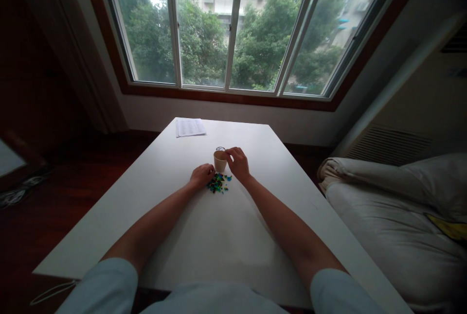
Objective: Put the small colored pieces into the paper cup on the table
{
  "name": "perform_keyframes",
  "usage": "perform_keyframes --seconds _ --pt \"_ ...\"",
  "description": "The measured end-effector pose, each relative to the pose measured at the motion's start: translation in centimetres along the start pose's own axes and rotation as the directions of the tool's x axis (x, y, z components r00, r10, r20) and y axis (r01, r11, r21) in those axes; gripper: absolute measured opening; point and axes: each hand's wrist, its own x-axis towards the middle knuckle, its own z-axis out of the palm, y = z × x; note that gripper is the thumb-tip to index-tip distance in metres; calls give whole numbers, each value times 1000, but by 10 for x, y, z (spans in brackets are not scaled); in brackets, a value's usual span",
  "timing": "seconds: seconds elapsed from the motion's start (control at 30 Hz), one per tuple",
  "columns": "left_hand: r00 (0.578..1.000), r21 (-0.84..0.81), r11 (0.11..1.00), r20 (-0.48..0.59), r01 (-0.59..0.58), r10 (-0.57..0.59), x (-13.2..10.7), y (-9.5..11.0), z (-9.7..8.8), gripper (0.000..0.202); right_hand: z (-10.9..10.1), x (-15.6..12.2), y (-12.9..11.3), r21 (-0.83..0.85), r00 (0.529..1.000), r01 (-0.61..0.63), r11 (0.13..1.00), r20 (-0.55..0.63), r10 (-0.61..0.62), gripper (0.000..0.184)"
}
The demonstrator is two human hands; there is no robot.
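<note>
A brown paper cup (220, 162) stands upright on the white table. Something thin and dark, like a loop, shows just behind its rim; I cannot tell what it is. My right hand (239, 163) is closed in a pinch over the cup's right rim, and anything between the fingertips is too small to see. Left of the cup, my left hand (202, 176) rests low with curled fingers by a pile of small pieces (218, 183), mostly green, blue and dark. Whatever those fingers hold is hidden.
Sheets of printed paper (190, 127) lie at the far left of the white table (233, 255). Beyond the table is a wide window (233, 89). A padded pale couch or bed (394, 226) stands on the right, and cables (22, 191) lie on the floor at left.
</note>
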Motion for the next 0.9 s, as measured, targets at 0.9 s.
perform_keyframes --seconds 0.9 --pt "937 81 934 -3 -348 350 -24 -1 -13 24 13 -21 28 76 981 -8 997 -190 22 26"
